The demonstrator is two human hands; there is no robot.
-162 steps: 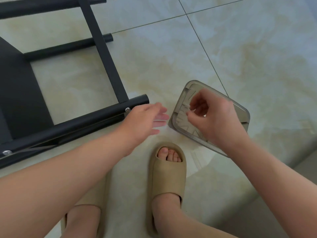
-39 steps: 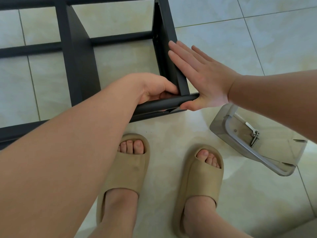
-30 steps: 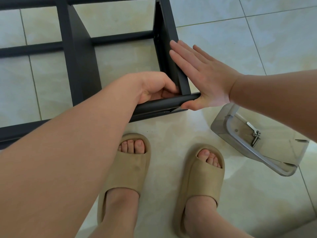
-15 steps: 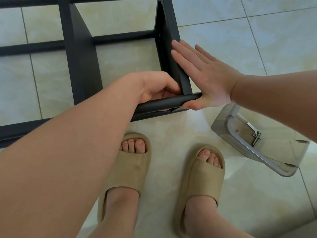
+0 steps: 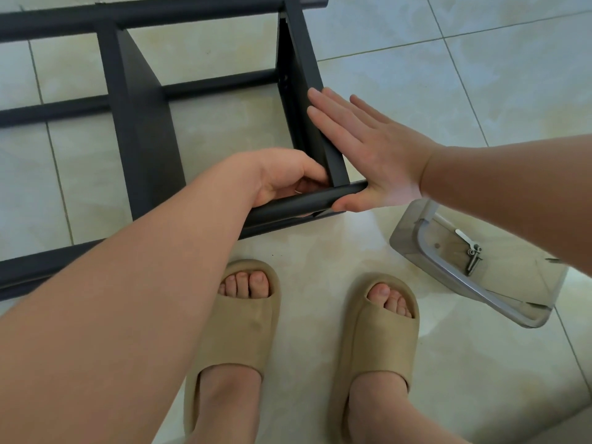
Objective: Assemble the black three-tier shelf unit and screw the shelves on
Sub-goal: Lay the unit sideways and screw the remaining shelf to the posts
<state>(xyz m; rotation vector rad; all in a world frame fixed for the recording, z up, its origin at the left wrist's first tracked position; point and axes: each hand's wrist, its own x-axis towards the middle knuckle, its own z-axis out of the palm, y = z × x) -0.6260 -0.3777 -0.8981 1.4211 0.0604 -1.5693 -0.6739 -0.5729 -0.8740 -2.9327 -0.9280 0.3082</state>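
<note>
The black shelf unit lies on its side on the tiled floor. Its near round tube (image 5: 288, 203) runs left to right in front of me. An end shelf panel (image 5: 299, 59) meets the tube's right end, and a middle shelf panel (image 5: 144, 139) stands further left. My left hand (image 5: 282, 174) sits in the inside corner of end panel and tube, fingers curled, with a small silver glint like a screw between them. My right hand (image 5: 368, 155) presses flat against the panel's outer face, thumb against the tube's end.
A clear plastic tray (image 5: 426, 264) lies tilted on the floor at the right, holding a few silver screws (image 5: 474, 257). My feet in tan slippers (image 5: 243, 322) stand just below the near tube. More black tubes cross the top left.
Five seconds ago both hands were by the tray, the right one inside it. Now both are at the shelf's end corner. Over the last second they have barely moved.
</note>
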